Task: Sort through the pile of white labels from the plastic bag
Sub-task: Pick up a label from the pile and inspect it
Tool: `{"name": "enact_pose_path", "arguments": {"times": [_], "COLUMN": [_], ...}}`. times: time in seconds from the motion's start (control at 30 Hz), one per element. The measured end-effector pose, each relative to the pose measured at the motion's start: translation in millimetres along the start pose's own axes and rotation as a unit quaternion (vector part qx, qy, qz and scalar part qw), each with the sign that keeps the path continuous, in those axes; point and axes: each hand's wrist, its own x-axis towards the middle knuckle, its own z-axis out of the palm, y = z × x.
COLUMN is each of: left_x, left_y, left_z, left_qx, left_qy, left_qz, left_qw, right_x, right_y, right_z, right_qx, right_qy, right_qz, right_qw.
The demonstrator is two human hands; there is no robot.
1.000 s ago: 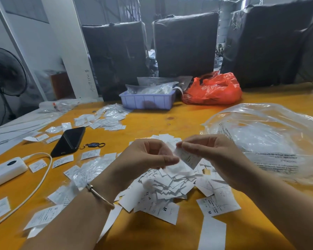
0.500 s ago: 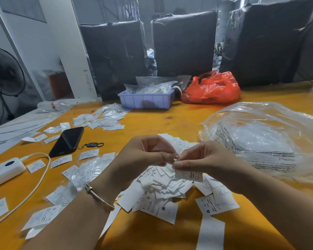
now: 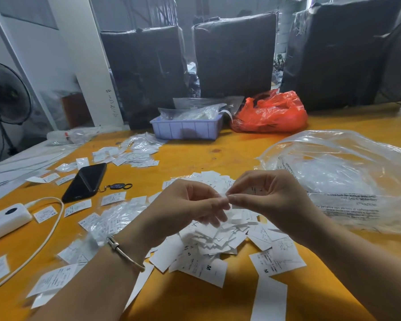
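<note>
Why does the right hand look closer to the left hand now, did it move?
Yes. The right hand moved left, away from the clear plastic bag, meeting the left hand.

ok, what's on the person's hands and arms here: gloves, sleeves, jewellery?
No gloves and no sleeves in view: both forearms are bare. The left hand has a thin metal bangle at the wrist. The right hand and its wrist carry nothing.

Label pile (image 3: pixel 208 239) sits on the tabletop (image 3: pixel 195 156) right before me, under my hands. Bag (image 3: pixel 343 179) lies to its right, phone (image 3: pixel 85 181) to its left, tray (image 3: pixel 185 128) far behind.
</note>
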Motion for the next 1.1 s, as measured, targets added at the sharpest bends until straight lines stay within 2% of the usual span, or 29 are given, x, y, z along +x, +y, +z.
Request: {"name": "enact_pose_path", "arguments": {"times": [0.2,0.37,0.43,0.63,0.77,0.9,1.1], "left_x": [-1.2,-1.3,-0.9,-1.2,-1.6,-2.5,-3.8], "left_y": [0.1,-0.4,-1.0,-0.8,-0.4,-0.3,0.2], "left_z": [-2.2,0.1,0.4,0.9,1.2,0.9,-0.9], "left_qx": [-0.049,-0.035,-0.024,-0.028,-0.031,-0.043,-0.06], "left_qy": [0.068,0.102,0.105,0.107,0.117,0.132,0.137], "left_qz": [0.062,0.093,0.097,0.096,0.1,0.103,0.114], "left_qw": [0.995,0.99,0.989,0.989,0.988,0.985,0.982], "right_x": [1.8,3.8,3.6,3.0,1.7,-0.2,-6.1], "right_y": [-2.6,-3.8,-6.9,-17.9,-22.5,-27.2,-28.9], "right_z": [-4.7,-8.8,-11.7,-17.5,-14.8,-11.3,-5.3], "right_qx": [0.029,0.055,0.057,0.134,0.108,0.134,0.004], "right_qy": [0.034,0.178,0.202,0.211,0.201,0.19,0.199], "right_qz": [0.024,0.035,0.026,-0.001,-0.027,-0.056,-0.125], "right_qw": [0.999,0.982,0.977,0.968,0.973,0.971,0.972]}}
